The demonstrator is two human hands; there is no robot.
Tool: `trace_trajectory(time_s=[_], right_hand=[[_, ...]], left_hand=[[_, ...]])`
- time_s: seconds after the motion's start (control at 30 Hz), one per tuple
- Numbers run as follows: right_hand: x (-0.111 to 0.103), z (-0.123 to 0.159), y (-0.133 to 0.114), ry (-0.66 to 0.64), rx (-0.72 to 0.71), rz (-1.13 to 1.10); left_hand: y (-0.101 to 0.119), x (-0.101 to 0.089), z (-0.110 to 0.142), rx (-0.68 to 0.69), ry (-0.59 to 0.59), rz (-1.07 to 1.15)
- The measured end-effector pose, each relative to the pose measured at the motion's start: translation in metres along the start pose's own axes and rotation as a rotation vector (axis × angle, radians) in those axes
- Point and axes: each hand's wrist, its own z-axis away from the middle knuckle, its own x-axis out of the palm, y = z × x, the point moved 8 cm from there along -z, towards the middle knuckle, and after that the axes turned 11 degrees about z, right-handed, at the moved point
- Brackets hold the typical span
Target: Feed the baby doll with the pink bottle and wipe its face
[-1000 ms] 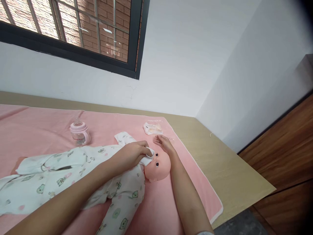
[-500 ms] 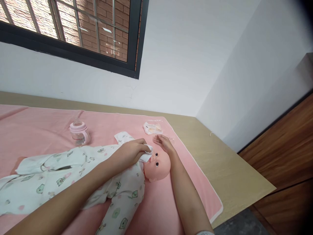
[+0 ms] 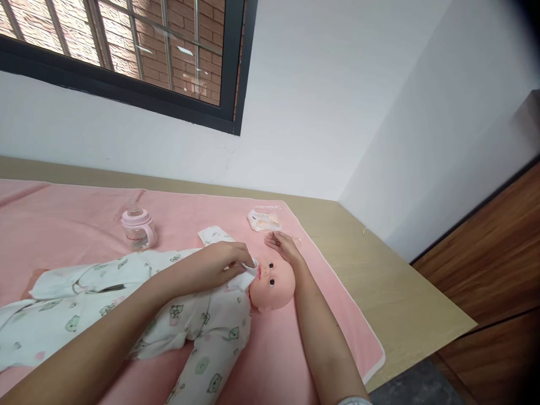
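Observation:
A bald baby doll (image 3: pixel 276 289) lies on its back, its head toward the right. It wears a white romper (image 3: pixel 219 318) printed with small green and pink figures. My left hand (image 3: pixel 225 264) reaches across the doll's chest. Its thumb and fingers are closed on a white cloth (image 3: pixel 244 278) just below the doll's mouth. My right hand (image 3: pixel 282 246) rests against the far side of the doll's head, with its fingers stretched out and nothing in them. Part of the cloth is hidden under my left fingers.
A baby bottle (image 3: pixel 138 233) with a pink collar and handle stands left of the doll. Near my right fingers lies a small clear-and-white packet (image 3: pixel 264 220). A pink mat (image 3: pixel 84 214) covers part of the wooden surface (image 3: pixel 379 292). Behind are a white wall and a barred window.
My left hand has drawn the white cloth slightly left, from the doll's mouth down toward its chin and neck, so the mouth shows more. My right hand has stayed by the head.

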Motion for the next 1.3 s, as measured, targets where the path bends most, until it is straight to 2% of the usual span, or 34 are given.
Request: trace_trajectory(time_s=[0.17, 0.4, 0.87, 1.3], right_hand=[[-0.001, -0.002, 0.002, -0.007, -0.01, 0.003], [-0.001, -0.004, 0.004, -0.02, -0.017, 0.002], [-0.001, -0.003, 0.002, -0.021, -0.02, -0.005], [-0.002, -0.005, 0.005, -0.016, -0.016, 0.003]], left_hand=[[0.002, 0.013, -0.004, 0.015, -0.047, -0.033], [0.002, 0.019, -0.009, 0.006, -0.002, -0.073], [-0.005, 0.015, -0.01, -0.017, 0.029, -0.153], [-0.005, 0.011, -0.014, 0.076, 0.099, -0.267]])
